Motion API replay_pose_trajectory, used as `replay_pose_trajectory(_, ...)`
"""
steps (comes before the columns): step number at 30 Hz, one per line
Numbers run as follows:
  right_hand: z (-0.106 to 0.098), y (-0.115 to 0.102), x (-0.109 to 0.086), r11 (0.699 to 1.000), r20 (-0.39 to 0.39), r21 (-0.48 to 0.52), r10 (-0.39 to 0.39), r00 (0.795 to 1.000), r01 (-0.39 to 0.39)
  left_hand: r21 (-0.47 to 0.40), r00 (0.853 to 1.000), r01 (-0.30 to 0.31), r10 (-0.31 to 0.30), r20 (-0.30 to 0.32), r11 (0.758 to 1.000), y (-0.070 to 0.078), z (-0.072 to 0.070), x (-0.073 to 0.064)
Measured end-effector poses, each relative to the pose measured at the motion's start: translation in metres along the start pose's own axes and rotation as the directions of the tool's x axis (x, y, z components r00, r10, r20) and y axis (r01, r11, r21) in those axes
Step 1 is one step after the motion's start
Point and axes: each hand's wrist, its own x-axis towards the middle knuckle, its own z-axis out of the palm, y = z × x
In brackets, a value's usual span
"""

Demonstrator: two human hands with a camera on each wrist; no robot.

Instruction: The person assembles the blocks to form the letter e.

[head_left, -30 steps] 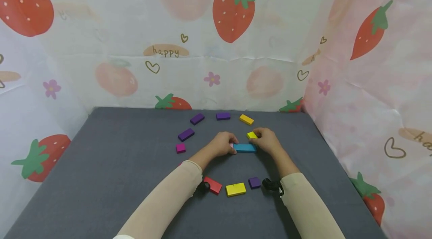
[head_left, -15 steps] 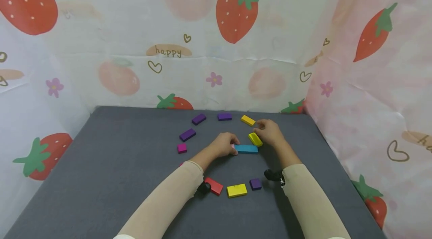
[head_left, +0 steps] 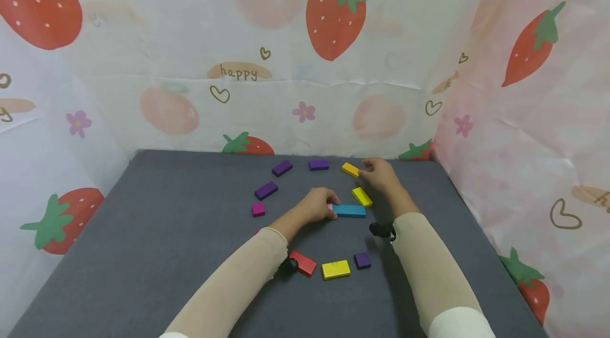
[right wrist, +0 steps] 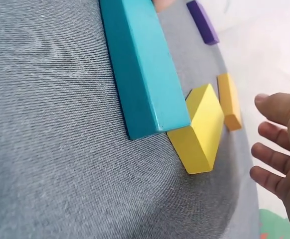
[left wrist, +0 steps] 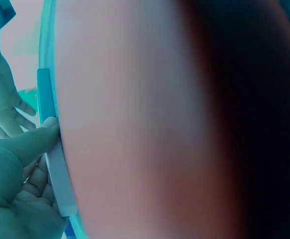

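Blue block (head_left: 350,211) and pale pink block (left wrist: 61,181) sit end to end on the grey surface (head_left: 181,232), left hand (head_left: 315,204) pinching their join; the right hand (head_left: 382,175), fingers loose, hovers beside an orange-yellow block (head_left: 350,169).

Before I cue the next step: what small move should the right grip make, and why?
Probably pinch the orange block: the right grip is open right beside it and holds nothing, while the left grip is occupied at one end of the blue block.
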Motion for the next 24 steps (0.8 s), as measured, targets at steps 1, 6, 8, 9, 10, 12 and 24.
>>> replay_pose_trajectory(1,0.001,0.001,0.001,1.000,0.005,0.004,0.002,1.000,-0.002,0.004,1.000,0.000,0.000,0.000,1.000,0.000,0.000,0.000)
replay_pose_trajectory(6,0.007,0.007,0.007,0.999,0.022,0.018,0.029,0.999,-0.029,0.014,1.000,-0.011,0.011,0.000,1.000,0.000,0.002,0.001)
replay_pose_trajectory(8,0.010,0.009,0.008,0.999,0.019,0.017,0.032,0.999,-0.033,0.012,1.000,-0.015,0.015,-0.002,1.000,-0.001,0.002,0.002)
replay_pose_trajectory(9,0.012,0.010,0.009,0.999,0.015,0.016,0.034,0.999,-0.034,0.010,1.000,-0.015,0.015,-0.002,1.000,-0.001,0.003,0.002)
replay_pose_trajectory(10,0.013,0.010,0.009,0.999,0.009,0.013,0.037,0.999,-0.037,0.011,1.000,-0.016,0.016,-0.002,1.000,-0.001,0.003,0.003)
replay_pose_trajectory(12,0.016,0.010,0.010,0.999,-0.003,0.005,0.042,0.999,-0.042,0.008,1.000,-0.014,0.014,0.001,1.000,-0.001,0.003,0.004)
replay_pose_trajectory(24,0.022,-0.001,0.016,0.997,-0.032,-0.038,0.059,0.998,-0.060,0.011,1.000,-0.002,0.002,0.004,1.000,-0.004,0.001,0.005)
